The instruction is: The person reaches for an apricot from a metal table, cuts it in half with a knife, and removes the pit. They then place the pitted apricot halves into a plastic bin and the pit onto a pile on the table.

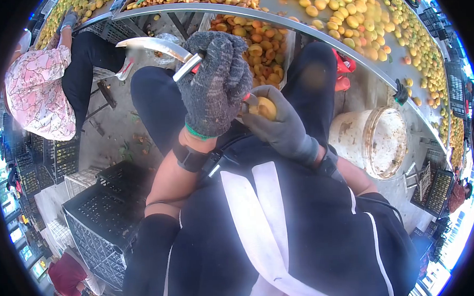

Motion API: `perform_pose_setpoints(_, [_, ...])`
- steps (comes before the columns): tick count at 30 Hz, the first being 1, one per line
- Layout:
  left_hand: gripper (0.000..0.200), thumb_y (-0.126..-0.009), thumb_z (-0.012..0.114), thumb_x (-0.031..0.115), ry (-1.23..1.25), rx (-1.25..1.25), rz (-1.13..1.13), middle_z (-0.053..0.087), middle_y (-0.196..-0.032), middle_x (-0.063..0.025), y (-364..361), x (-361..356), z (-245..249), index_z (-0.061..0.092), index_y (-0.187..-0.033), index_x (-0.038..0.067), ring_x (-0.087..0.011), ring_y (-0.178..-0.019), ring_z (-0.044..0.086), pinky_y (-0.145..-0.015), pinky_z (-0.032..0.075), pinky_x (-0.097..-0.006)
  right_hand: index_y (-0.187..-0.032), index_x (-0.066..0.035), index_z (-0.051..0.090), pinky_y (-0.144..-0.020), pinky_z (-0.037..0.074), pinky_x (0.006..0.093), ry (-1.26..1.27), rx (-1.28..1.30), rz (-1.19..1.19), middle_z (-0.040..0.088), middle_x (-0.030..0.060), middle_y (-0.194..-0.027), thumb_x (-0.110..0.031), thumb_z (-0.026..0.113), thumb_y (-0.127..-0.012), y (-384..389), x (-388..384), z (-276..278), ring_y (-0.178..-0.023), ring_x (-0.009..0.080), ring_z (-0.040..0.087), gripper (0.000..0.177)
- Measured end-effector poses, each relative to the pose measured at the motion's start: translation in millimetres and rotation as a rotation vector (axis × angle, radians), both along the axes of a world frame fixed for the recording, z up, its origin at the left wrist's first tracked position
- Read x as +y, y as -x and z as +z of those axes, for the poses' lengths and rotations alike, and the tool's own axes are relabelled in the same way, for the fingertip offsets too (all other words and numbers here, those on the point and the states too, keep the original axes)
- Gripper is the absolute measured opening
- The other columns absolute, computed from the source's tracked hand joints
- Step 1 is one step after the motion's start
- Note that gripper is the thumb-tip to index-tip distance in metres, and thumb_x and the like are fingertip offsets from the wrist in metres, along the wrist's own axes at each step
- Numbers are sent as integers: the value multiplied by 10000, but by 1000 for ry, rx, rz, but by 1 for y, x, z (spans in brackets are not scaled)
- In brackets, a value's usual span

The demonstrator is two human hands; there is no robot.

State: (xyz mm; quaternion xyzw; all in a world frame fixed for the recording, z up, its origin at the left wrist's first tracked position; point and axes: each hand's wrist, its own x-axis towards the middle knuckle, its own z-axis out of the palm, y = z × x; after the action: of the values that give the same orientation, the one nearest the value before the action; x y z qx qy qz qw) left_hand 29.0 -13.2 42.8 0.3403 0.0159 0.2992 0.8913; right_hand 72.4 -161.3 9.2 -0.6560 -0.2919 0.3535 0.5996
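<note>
My left hand (pixel 216 81), in a thick dark knit glove, is closed around a curved metal tool (pixel 152 44) with red parts. Its curved, blade-like piece sticks out to the left of the fist, and a small red part shows on the fist's other side, beside the fruit. In a thinner grey glove, my right hand (pixel 283 123) pinches a yellow apricot (pixel 267 109) close against the left fist. Where the tool meets the apricot is partly hidden by the fingers. Below both hands, between my knees, stands a crate of apricot pieces (pixel 257 43).
A metal-edged table (pixel 300 25) heaped with apricots curves across the front. A stained white bucket (pixel 370 141) is at my right, and a black plastic crate (pixel 101 215) at my left. A person in a pink patterned top (pixel 39 92) sits at the far left.
</note>
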Motion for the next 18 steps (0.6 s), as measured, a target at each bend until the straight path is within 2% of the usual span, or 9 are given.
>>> perform_pose_setpoints(2, [88,-957,600,111,28,-57,-36,645,-888,-95,-3,4,-6,571,-1029,72,-81,-514,465,-415,377,-232,-1152,-61,499,-695,462,232,13,66,-8,553,25,-945,-98,675,-881,0,2,4,-795,95,542,325])
perform_pose_setpoints(3, [88,-957,600,111,27,-58,-35,645,-888,-95,-3,4,-5,571,-1029,72,-81,-514,465,-415,377,-232,-1152,-61,499,-695,462,232,11,65,-6,553,25,-945,-98,675,-881,-1,4,6,-795,95,542,325])
perform_pose_setpoints(5, [91,-953,603,105,-24,-63,12,651,-900,-99,-2,4,-3,573,-1033,75,-86,-537,486,-421,390,-231,-1164,-67,478,-601,441,205,9,317,-20,539,14,-905,-86,661,-897,-3,7,12,-710,70,527,324])
perform_pose_setpoints(8, [121,-946,616,105,-93,-206,11,658,-937,-114,-2,6,1,577,-1054,67,-97,-565,527,-431,411,-237,-1178,-70,455,-535,406,180,-43,445,8,527,4,-865,-84,659,-908,-4,9,19,-650,43,503,338])
perform_pose_setpoints(15, [131,-927,634,77,-165,-139,33,666,-897,-132,5,1,5,603,-1041,20,-106,-569,567,-446,430,-227,-1178,-68,451,-541,406,180,-65,454,29,519,3,-844,-85,655,-914,-1,8,18,-644,41,499,333])
perform_pose_setpoints(18, [104,-921,636,69,-233,-74,34,666,-865,-123,6,-1,5,614,-1008,15,-96,-560,561,-443,424,-216,-1176,-66,456,-545,406,177,-46,346,6,523,2,-849,-81,647,-915,2,7,16,-644,40,500,324])
